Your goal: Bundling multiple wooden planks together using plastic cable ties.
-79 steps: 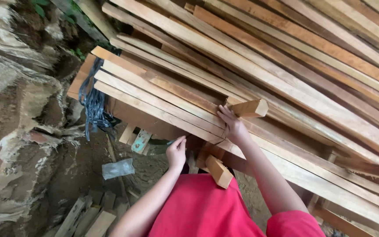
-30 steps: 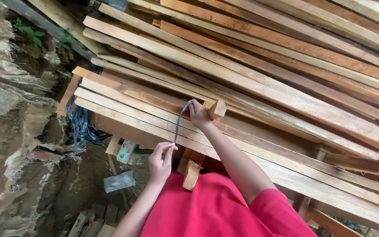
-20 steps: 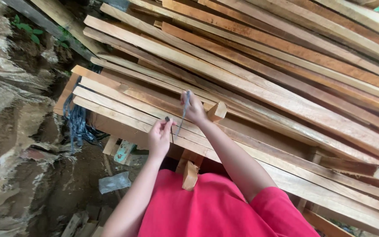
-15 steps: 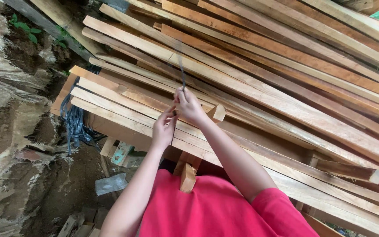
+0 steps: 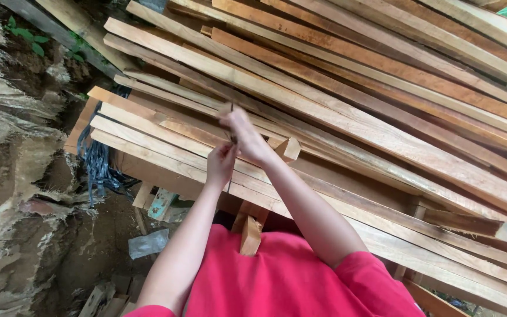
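both hands meet over the stack of planks [image 5: 347, 117], close to its near edge. the left hand [image 5: 220, 164] is closed, fingers pinched on the lower end of a thin dark strap [image 5: 232, 136]. the right hand [image 5: 246, 136] sits just above and slightly to the right of it, blurred, fingers curled around the same strap higher up; how tightly it grips i cannot tell.

the strap runs nearly straight up and down between the two hands, so its long axis lies across the planks, which slant from upper left to lower right. most of its length is hidden in the fists; only a short dark stretch shows between them, and a thin bit hangs below the left hand. the two hands are almost touching, left below, right above.

just right of the right hand a short wood block [image 5: 289, 148] rests on the planks. a bundle of dark straps [image 5: 96, 164] hangs off the left end of the stack, well apart from both hands.
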